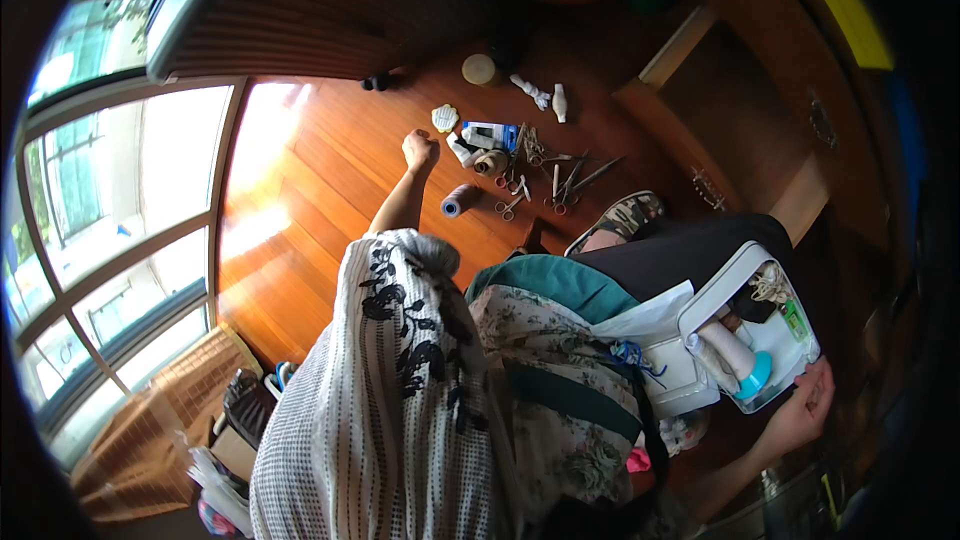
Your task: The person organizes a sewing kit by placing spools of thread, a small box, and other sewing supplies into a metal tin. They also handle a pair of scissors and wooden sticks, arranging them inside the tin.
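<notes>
My left hand [421, 151] is curled above the wooden floor, beside a pile of sewing things; whether it holds anything cannot be told. Near it are a flower-shaped pin case [445, 118], a blue and white package [491, 136], a spool of tan thread [491, 163] and a cone of thread [459, 200]. Several scissors [509, 208] lie to the right. My right hand [813, 393] grips the rim of a white plastic box [787, 360] tilted by my lap. Inside are a thread cone on a turquoise base [752, 376], a bundle of cord [770, 283] and a small green item [793, 319].
An open wooden drawer [675, 120] stands at the right. A round container [478, 70] and a white bottle [559, 103] are on the floor farther off. Glass panes [180, 150] line the left, with bags [217, 480] below.
</notes>
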The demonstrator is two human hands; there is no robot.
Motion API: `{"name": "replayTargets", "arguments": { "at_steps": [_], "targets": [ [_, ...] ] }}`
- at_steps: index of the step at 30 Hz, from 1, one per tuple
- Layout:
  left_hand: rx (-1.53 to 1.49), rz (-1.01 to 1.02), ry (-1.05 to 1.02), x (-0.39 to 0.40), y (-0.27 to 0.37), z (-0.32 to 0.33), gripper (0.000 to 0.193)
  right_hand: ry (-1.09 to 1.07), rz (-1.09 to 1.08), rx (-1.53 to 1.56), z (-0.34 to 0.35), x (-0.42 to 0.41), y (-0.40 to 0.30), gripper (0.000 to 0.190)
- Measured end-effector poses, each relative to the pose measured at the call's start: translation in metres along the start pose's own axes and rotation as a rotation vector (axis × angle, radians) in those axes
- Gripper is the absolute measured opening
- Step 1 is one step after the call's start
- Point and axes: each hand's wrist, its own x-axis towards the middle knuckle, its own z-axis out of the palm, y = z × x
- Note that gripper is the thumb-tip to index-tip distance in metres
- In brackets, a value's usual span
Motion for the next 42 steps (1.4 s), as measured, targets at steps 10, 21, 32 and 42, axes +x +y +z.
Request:
{"name": "replayTargets", "arguments": {
  "at_steps": [10,21,32,42],
  "targets": [
    [0.189,0.029,-0.062,0.031,0.044,0.051,0.065,0.143,0.221,-0.245,-0.007,0.000,-0.001,0.030],
    [-0.794,-0.104,0.009,0.004,0.047,0.015,0.034,0.232,0.024,-0.086,-0.003,0.001,-0.024,0.027],
    [-1.125,0.551,-1.125,-0.302,0.294,-0.123,0.026,-0.240,0.055,0.611,0.038,-0.032,-0.103,0.023],
    [-0.880,0.814,-1.231,-0.371,0.326,-0.114,0.028,0.072,0.143,0.538,0.000,-0.036,-0.036,0.020]
  ]
}}
